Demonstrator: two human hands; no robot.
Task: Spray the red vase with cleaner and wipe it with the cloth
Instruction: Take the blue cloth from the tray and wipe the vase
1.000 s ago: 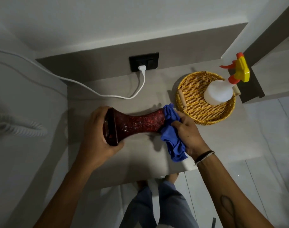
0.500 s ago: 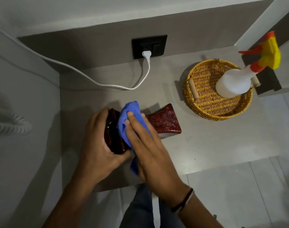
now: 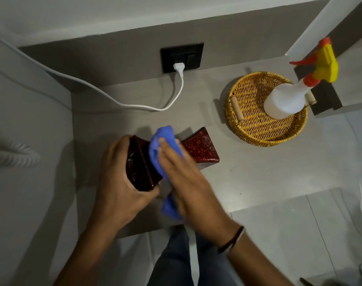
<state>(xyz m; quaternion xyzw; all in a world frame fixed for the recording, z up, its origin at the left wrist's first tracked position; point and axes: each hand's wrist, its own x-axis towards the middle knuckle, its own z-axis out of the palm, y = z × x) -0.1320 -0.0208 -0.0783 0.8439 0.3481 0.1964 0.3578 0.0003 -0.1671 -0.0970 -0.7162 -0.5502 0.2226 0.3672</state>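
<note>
Red vase (image 3: 198,149): glossy, dark red with bright speckles, square-edged and flared at both ends; it lies tilted over the grey worktop (image 3: 258,172), one flared end toward the wicker basket, the other in the left hand.
Left hand (image 3: 122,182): grip closed around the near flared end of the vase, fingers curled over its dark rim, thumb beneath.
Right hand (image 3: 182,178): flat, fingers stretched out, pressing the cloth onto the vase's narrow middle; the grip is a press from above, not a clench.
Cloth (image 3: 163,145): soft blue fabric, bunched, draped over the vase waist, with a tail hanging below the palm.
Spray bottle (image 3: 285,100): translucent white plastic body, yellow head with orange-red trigger and collar; stands inside the basket, well apart from the vase.
Wicker basket (image 3: 256,129): round, shallow, golden woven cane with pale wooden handles.
Cable (image 3: 134,104): smooth white cord, plugged into a black wall socket (image 3: 182,56).
</note>
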